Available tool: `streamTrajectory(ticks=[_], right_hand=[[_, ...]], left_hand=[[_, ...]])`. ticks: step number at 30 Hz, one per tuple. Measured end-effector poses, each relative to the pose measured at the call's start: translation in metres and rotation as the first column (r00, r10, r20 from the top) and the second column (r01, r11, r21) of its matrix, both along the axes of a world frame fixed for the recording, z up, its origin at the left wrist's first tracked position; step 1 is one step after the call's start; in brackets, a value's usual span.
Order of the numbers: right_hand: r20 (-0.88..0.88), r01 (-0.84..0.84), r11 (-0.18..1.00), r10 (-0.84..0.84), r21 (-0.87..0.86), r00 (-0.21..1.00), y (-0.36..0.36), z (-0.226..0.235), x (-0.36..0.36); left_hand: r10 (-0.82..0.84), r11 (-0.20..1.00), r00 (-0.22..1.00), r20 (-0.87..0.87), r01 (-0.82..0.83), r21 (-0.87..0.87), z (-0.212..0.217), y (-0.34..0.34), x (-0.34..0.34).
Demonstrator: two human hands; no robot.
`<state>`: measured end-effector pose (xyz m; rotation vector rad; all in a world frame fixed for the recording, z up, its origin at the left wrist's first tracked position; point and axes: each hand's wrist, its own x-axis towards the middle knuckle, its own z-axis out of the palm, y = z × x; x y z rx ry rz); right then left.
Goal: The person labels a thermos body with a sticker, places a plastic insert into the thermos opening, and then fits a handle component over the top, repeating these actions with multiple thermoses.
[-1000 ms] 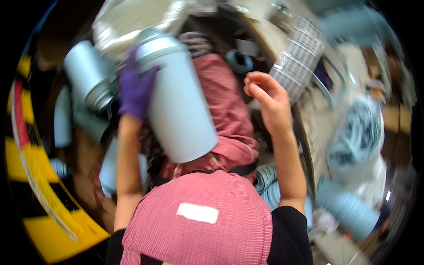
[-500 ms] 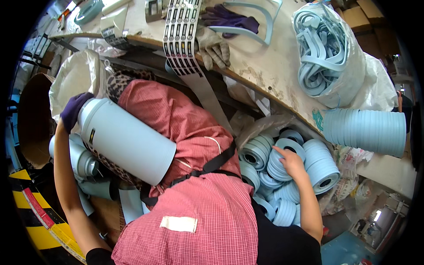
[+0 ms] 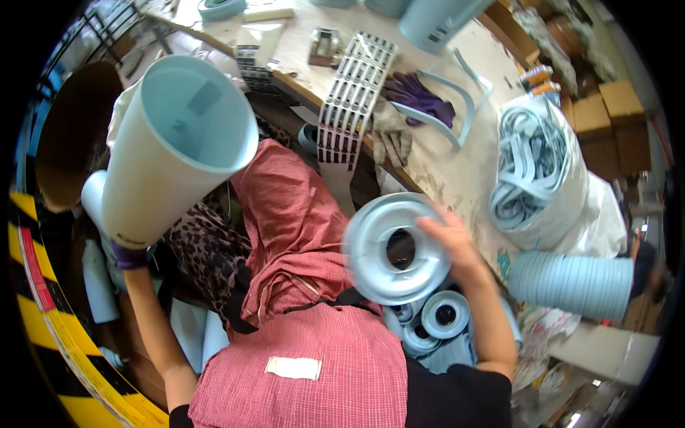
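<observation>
My left hand [image 3: 128, 255], in a purple glove, grips the lower end of a pale blue plastic cylinder [image 3: 168, 150] held up with its open mouth toward the camera. My bare right hand [image 3: 457, 246] holds a pale blue ring-shaped cap [image 3: 394, 247] with a round hole in its middle, lifted above a pile of similar rings [image 3: 439, 321]. The ring is motion-blurred. A red checked apron [image 3: 300, 235] covers my lap between the hands.
A workbench [image 3: 442, 164] carries a white slotted strip [image 3: 349, 93], purple gloves [image 3: 417, 96] and a bag of blue bands [image 3: 531, 167]. A stack of blue rings [image 3: 571, 285] lies on its side at right. More cylinders [image 3: 96, 278] lie at left beside a yellow-black striped floor edge [image 3: 50, 314].
The left hand tipped the cylinder upright, so its open end now faces the camera. The right hand picked a ring from the pile and raised it.
</observation>
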<state>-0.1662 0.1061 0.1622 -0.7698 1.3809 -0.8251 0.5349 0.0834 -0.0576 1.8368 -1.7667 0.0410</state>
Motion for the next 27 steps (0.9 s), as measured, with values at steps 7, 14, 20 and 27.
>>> streamTrajectory(ticks=[7, 14, 20, 27], right_hand=[[-0.544, -0.646, 0.314, 0.357, -0.695, 0.759, 0.016, -0.104, 0.077], [-0.669, -0.744, 0.358, 0.329, -0.565, 0.666, 0.022, -0.099, 0.069], [0.300, 0.405, 0.633, -0.272, -0.660, 0.914, -0.030, -0.054, 0.096], [-0.449, -0.492, -0.080, -0.301, -0.867, 0.841, -0.063, -0.004, 0.136]], left_hand=[[0.177, 0.984, 0.919, -0.352, -0.174, 0.039, -0.012, 0.093, -0.056], [0.164, 0.981, 0.437, -0.884, -0.164, 0.101, -0.031, 0.147, -0.074], [-0.147, 0.922, 0.635, -0.758, -0.190, -0.338, 0.033, 0.113, -0.148], [0.153, 0.954, 0.954, -0.256, -0.211, -0.215, 0.073, 0.088, -0.193]])
